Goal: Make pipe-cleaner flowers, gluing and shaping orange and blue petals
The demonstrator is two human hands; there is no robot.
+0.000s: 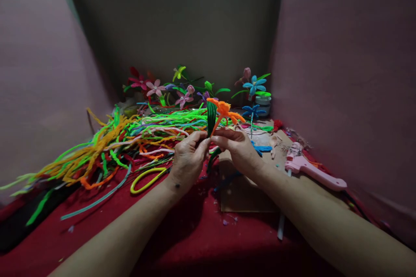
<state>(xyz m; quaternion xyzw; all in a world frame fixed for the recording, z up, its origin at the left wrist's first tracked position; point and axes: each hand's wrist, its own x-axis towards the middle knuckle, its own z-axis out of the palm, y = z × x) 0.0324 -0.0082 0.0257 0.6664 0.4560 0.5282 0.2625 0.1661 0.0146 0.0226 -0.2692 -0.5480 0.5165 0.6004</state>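
Both hands meet above the red cloth (195, 233) at the middle of the view. My left hand (187, 159) is closed, its fingertips pinching the base of a dark green pipe-cleaner leaf (211, 117) that stands upright. My right hand (238, 147) is closed too, pinching the stem of an orange pipe-cleaner flower (225, 110) right beside the leaf. Leaf and flower touch at the point where my fingers meet. A dark green stem (212, 160) hangs down below my hands.
A large heap of coloured pipe cleaners (107, 143) spreads over the left. Finished pipe-cleaner flowers (182, 88) stand at the back, with blue ones by a small jar (262, 103). A pink glue gun (308, 169) lies right, next to a brown cardboard sheet (242, 192). A yellow loop (146, 179) lies near my left wrist.
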